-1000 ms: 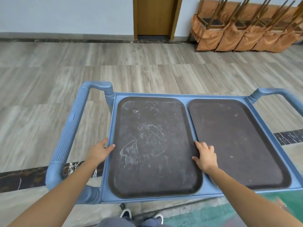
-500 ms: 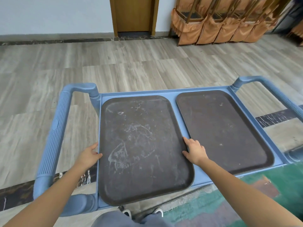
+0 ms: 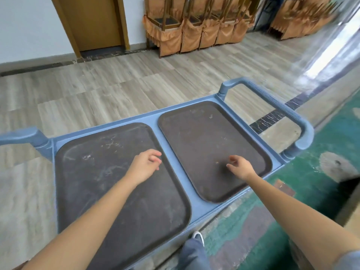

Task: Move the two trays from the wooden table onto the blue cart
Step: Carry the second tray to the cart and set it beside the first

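Two dark brown trays lie side by side on top of the blue cart. The left tray is scuffed with pale marks; the right tray is cleaner. My left hand hovers over the right part of the left tray, fingers loosely curled and holding nothing. Above the near part of the right tray my right hand floats with fingers apart, also empty. The wooden table is out of view.
The cart's right handle arches over the floor; its left handle reaches the frame edge. Stacked chairs with orange covers line the far wall beside a wooden door. A green carpet lies at the right. My shoe is by the cart.
Both hands have let go of the left tray's edges and lifted off; the left moved right over it, the right moved over the right tray. The view has swung to the right.
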